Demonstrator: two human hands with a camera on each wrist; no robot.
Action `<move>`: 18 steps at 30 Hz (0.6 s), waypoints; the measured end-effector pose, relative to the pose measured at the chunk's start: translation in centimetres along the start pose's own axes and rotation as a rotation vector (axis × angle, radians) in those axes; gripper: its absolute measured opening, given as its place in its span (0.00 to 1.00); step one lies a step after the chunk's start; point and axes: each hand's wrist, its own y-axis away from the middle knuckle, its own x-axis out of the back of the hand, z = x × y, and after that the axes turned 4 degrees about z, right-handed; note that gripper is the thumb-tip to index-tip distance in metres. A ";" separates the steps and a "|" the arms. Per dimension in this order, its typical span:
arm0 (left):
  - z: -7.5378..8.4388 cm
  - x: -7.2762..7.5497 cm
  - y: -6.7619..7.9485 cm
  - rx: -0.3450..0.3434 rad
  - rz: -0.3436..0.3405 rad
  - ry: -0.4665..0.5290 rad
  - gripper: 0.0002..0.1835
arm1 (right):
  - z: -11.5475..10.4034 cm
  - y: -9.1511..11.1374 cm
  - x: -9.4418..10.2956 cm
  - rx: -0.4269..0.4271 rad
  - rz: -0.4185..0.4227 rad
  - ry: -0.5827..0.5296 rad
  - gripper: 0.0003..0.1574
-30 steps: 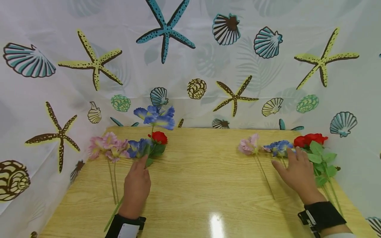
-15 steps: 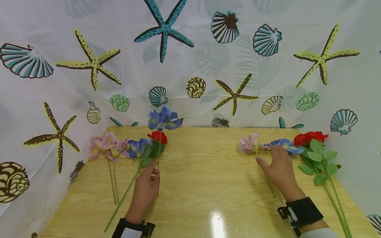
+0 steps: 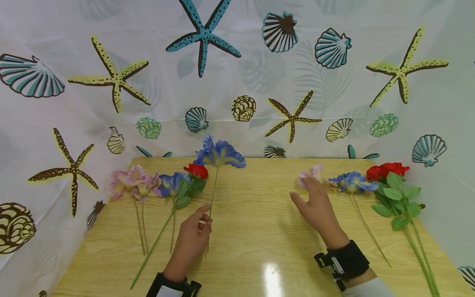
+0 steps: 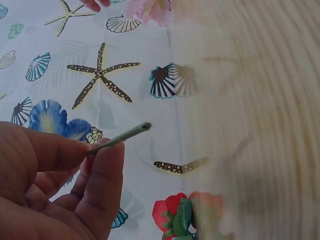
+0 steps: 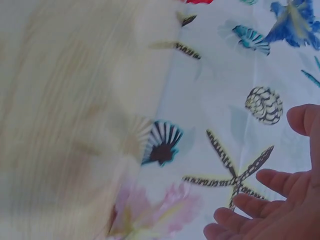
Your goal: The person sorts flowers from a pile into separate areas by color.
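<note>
Blue flower (image 3: pixel 220 154) is held roughly upright, head up, between the left and right groups. Its thin stem (image 4: pixel 120 138) is pinched between thumb and fingers of the left hand (image 3: pixel 193 235); in the left wrist view the stem's end is seen past the fingertips. The right hand (image 3: pixel 319 208) is held open, thumb spread, nothing gripped. Near its fingertips, a pink flower (image 3: pixel 315 169) is partly covered in the head view; whether it is touched cannot be told. On the table (image 3: pixel 252 231), at left, two pink blooms (image 3: pixel 137 175), a blue bloom (image 3: pixel 171 183) and a rose (image 3: pixel 196 170) are laid together. At far right, two red roses (image 3: pixel 387 170) are laid beside a flat blue one (image 3: pixel 352 181). The table is backed by a printed cloth (image 3: pixel 252 74).
</note>
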 end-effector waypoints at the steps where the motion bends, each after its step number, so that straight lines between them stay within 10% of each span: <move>1: 0.0 0.0 0.0 0.001 -0.009 0.012 0.24 | -0.6 -0.1 -0.2 0.005 -0.010 -0.011 0.43; 18: 0.3 -1.1 0.2 -0.007 -0.203 0.190 0.24 | -8.0 0.0 -4.1 0.051 -0.138 -0.264 0.29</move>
